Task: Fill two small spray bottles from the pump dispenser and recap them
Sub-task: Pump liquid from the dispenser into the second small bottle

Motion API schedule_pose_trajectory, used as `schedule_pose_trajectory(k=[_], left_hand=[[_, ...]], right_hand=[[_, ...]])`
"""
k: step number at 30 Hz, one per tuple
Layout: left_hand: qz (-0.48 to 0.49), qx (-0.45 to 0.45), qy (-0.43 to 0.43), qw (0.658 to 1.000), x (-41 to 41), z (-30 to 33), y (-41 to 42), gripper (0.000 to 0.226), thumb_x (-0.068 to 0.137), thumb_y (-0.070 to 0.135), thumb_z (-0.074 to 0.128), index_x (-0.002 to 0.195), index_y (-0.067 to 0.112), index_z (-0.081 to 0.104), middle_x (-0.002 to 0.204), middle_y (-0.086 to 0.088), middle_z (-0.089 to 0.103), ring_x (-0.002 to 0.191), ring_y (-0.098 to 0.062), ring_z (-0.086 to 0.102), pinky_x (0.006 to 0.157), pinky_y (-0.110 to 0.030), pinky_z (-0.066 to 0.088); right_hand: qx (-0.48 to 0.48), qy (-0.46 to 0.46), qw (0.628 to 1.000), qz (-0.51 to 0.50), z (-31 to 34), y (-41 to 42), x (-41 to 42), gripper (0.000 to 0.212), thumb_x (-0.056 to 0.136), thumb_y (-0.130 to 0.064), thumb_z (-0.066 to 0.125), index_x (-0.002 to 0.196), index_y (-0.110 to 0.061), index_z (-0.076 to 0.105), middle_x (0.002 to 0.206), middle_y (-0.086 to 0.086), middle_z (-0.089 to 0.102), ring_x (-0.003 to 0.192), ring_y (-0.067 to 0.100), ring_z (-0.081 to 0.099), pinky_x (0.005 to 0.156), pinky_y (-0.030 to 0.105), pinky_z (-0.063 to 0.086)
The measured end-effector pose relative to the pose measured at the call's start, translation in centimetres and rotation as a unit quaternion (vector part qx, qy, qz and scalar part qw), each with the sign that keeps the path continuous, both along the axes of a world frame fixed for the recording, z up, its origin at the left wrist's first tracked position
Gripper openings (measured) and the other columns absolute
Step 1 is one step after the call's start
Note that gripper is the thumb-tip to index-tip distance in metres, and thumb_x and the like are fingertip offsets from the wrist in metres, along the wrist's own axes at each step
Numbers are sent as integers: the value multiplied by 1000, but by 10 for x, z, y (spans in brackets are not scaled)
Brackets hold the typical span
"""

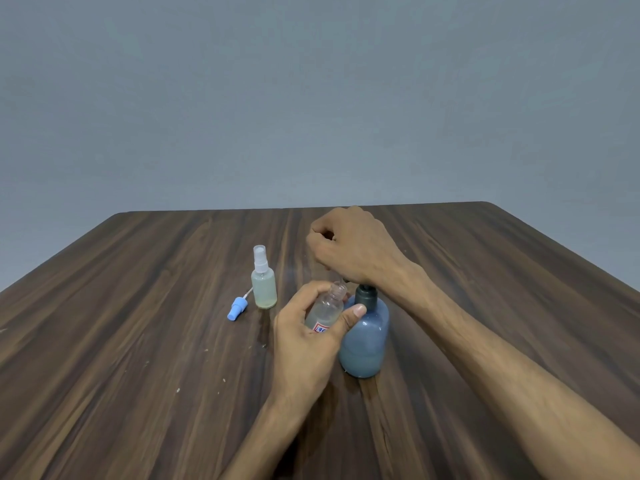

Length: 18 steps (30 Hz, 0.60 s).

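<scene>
Left hand (304,337): wrapped around a small clear plastic spray bottle (327,308), uncapped, threaded neck exposed, red-and-blue label partly visible between thumb and fingers. Bottle tilted, neck leaning toward the pump dispenser. Thumb tip resting against the dispenser's shoulder.

Right hand (349,247): curled into a loose fist, palm down, heel of the hand pressed on top of the dispenser's pump head; spout largely hidden beneath the hand. Nothing seen gripped inside the fist.

Pump dispenser (365,337): rounded translucent blue-grey plastic bottle, dark collar, standing upright on the table. Paler liquid band visible in the lower part.

Left of the dispenser, well apart: second small spray bottle (264,282), frosted clear plastic, cylindrical, upright, white spray cap fitted, pale yellowish-green liquid inside, filled nearly to the shoulder.

Further left of the dispenser, just beside that capped bottle: loose light-blue plastic spray cap (237,308) lying on its side, thin white dip tube pointing toward the capped bottle.

Table (138,341): dark brown wood-grain laminate, smooth finish, scattered pale specks and scuffs left of the dispenser. Rounded far corners.

Behind the dispenser: plain matt blue-grey wall (311,98).

Obstructions: left-hand fingers covering much of the open bottle's body; right forearm crossing above the dispenser's right side.
</scene>
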<state>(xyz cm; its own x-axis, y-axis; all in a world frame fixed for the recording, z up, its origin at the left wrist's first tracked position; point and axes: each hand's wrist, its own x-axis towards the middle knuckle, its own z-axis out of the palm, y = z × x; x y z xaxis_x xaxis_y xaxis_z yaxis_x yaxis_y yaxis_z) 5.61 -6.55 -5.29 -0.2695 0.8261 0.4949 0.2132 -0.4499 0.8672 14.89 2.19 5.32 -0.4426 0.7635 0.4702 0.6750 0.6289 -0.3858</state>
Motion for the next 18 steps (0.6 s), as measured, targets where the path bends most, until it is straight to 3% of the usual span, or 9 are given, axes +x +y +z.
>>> schedule_pose_trajectory(k=[4, 8, 15, 18], left_hand=[[2, 4, -3, 1000, 0, 1, -1, 20, 84, 14, 90, 99, 13, 78, 95, 4, 79, 99, -17, 75, 86, -24, 59], [4, 8, 4, 1000, 0, 0, 1, 20, 84, 14, 90, 100, 12, 78, 95, 5, 79, 99, -16, 75, 86, -22, 58], [1, 8, 0, 1000, 0, 1, -1, 20, 84, 14, 90, 100, 13, 77, 95, 5, 79, 98, -16, 75, 85, -22, 58], [0, 10, 0, 1000, 0, 0, 0, 20, 84, 14, 90, 100, 13, 78, 95, 5, 79, 99, -15, 75, 86, -22, 58]], right_hand=[[27, 1, 1000, -2, 3, 0, 2, 34, 89, -20, 54, 57, -13, 45, 50, 0, 40, 50, 14, 32, 57, 28, 31], [10, 2, 1000, 1, 1, 2, 0, 33, 88, -20, 54, 58, -7, 50, 52, 7, 49, 52, 13, 36, 58, 29, 36], [34, -5, 999, 1, 5, -1, 1, 36, 89, -20, 55, 56, -16, 42, 49, -3, 37, 50, 15, 31, 56, 28, 30], [18, 1, 1000, 1, 1, 2, 0, 32, 87, -21, 53, 59, -7, 48, 50, 4, 44, 51, 14, 33, 57, 29, 35]])
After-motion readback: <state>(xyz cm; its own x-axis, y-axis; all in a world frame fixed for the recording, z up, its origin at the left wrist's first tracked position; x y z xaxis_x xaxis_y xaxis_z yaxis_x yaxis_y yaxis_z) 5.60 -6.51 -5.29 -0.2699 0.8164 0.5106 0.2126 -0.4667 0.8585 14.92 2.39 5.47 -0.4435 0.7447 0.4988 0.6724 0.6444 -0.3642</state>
